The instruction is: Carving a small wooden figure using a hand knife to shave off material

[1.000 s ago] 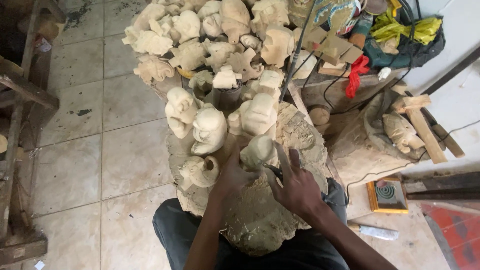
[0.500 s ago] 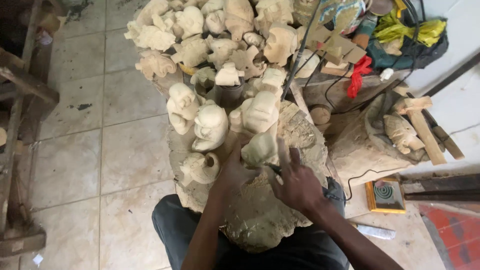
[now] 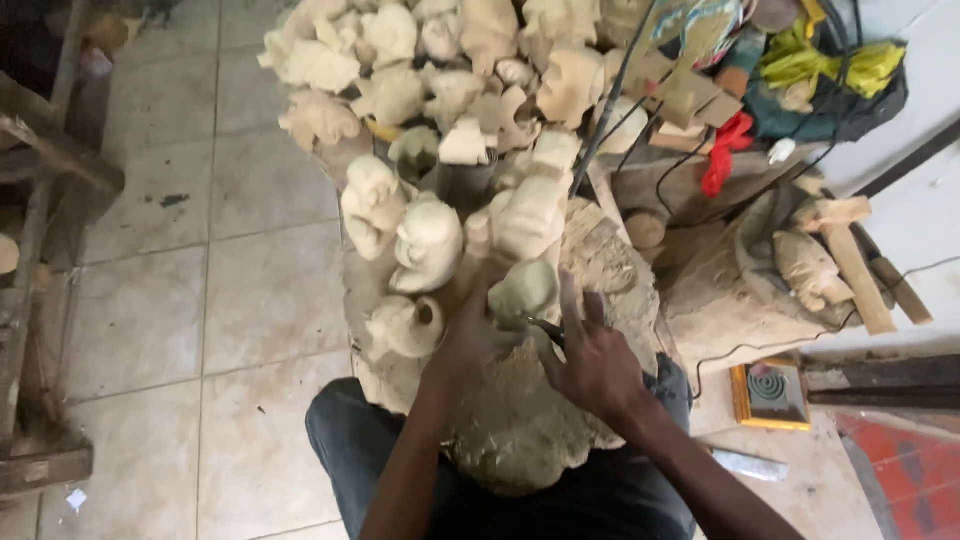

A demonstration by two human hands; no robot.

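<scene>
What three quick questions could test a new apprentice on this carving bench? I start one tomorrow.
1. True or false: the left hand rests on the pale carving.
2. What does the right hand hold? A) a mallet B) a thin dark tool C) a brush
3. Where does the yellow box lie: left or right of the stump?

Key: 1 true; 2 B; 3 right.
</scene>
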